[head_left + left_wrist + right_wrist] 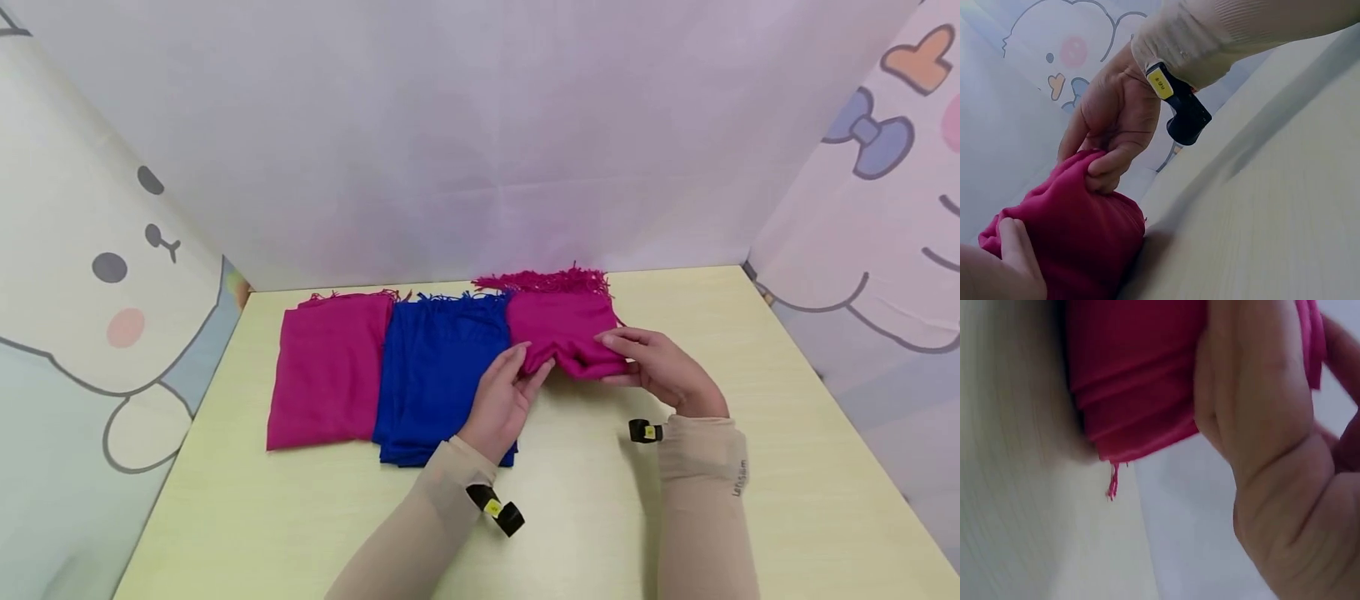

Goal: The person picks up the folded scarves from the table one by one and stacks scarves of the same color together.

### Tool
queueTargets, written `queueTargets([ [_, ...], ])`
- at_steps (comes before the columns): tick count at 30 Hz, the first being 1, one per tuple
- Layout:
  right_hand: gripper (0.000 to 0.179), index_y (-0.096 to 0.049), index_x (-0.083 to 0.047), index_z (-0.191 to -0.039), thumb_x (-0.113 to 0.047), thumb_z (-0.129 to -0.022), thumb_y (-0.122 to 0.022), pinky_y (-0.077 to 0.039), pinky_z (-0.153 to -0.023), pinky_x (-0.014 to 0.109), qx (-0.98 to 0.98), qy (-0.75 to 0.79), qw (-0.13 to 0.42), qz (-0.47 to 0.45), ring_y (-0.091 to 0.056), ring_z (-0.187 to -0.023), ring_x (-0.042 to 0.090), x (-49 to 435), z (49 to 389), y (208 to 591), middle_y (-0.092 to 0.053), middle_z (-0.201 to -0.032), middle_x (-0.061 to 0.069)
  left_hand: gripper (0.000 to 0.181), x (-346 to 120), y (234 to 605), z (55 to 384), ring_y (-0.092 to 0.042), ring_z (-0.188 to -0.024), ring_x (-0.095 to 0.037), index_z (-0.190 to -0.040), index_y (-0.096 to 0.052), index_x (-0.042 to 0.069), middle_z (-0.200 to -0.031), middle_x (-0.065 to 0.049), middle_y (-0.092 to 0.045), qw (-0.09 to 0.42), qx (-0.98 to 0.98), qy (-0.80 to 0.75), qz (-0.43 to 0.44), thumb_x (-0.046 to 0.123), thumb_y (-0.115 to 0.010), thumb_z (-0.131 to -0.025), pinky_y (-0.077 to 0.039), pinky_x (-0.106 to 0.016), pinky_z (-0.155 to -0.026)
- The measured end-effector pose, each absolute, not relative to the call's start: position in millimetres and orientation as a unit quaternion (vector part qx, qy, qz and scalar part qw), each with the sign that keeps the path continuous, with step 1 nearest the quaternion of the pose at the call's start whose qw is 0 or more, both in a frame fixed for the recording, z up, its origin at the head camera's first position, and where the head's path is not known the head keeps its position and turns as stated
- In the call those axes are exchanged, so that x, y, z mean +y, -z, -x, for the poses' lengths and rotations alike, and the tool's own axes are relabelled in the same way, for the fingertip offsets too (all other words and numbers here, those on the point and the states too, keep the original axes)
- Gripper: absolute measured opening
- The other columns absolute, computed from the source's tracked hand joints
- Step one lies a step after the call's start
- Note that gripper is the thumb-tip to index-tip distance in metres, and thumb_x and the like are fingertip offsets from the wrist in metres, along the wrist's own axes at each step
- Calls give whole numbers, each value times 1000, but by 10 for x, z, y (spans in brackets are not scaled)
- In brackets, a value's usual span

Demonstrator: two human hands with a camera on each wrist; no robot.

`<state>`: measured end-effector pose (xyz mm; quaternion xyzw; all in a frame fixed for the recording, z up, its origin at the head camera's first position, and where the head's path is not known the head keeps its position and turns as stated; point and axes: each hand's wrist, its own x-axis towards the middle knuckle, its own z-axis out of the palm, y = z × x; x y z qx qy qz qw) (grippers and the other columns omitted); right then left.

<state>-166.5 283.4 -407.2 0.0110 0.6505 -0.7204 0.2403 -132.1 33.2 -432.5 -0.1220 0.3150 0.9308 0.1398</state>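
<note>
A folded magenta scarf (pixel 562 317) with a fringed far end lies at the back of the table, its near edge lifted and bunched between the two hands. My left hand (pixel 500 403) pinches the left corner of that edge between thumb and fingers. At the right corner my right hand (pixel 663 367) grips the cloth, thumb on top and fingers underneath. The left wrist view shows the raised scarf (pixel 1085 231) sagging between both hands. Layered folds of the scarf (pixel 1135 394) and a few fringe threads show in the right wrist view beside the right-hand fingers.
A folded blue scarf (pixel 446 367) lies just left of the held one, partly under the left forearm. Left of it is another folded magenta scarf (pixel 330 375). All rest on a pale wooden table (pixel 577 500), with a white curtain (pixel 495 142) behind and cartoon-printed panels at both sides.
</note>
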Motion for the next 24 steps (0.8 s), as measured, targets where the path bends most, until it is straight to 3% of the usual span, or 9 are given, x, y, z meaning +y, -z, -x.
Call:
queueTargets([
  [3,32,-62,1,-124,-19,-100,-62,-57,-83,41,620,758,198,-35,-73,-88,22,2821,1676,4069,-67,-103,7,38,294,4301,1362,-60,-112,-26,-142,-47,0,-130,-16,-49,172,319,-923,129,9,-45,-106,-55,-32,-92],
  [6,25,-66,-3,-122,-13,-100,-61,-59,-79,38,591,789,166,-13,-74,-85,22,2827,1683,4063,-69,-100,8,37,228,4263,1413,-63,-105,-23,-143,-49,4,-134,-15,-46,195,362,-906,94,10,-41,-107,-56,-32,-90],
  [10,31,-62,1,-130,-6,-100,-58,-58,-82,39,584,801,128,43,-73,-90,21,2841,1686,4065,-64,-115,11,36,146,4214,1481,-59,-112,-26,-143,-52,10,-139,-9,-46,153,507,-849,-3,13,-42,-108,-57,-38,-89],
  [15,33,-60,2,-132,-2,-99,-57,-57,-84,38,586,801,108,68,-71,-95,20,2890,1662,4061,-52,-127,14,34,121,4210,1518,-54,-108,-35,-138,-57,19,-126,-6,-53,88,649,-753,-64,14,-45,-107,-53,-40,-85],
  [19,33,-60,3,-132,1,-99,-56,-57,-85,38,577,807,110,69,-71,-96,21,2944,1643,4058,-54,-125,13,34,157,4220,1515,-54,-104,-32,-133,-61,29,-128,2,-55,77,684,-721,-77,13,-46,-106,-53,-45,-84],
  [24,31,-61,3,-130,0,-100,-54,-57,-86,37,570,813,111,43,-72,-95,21,2991,1631,4049,-58,-121,12,37,217,4177,1510,-52,-104,-51,-135,-59,28,-133,6,-52,88,687,-715,-94,10,-44,-107,-52,-56,-87],
])
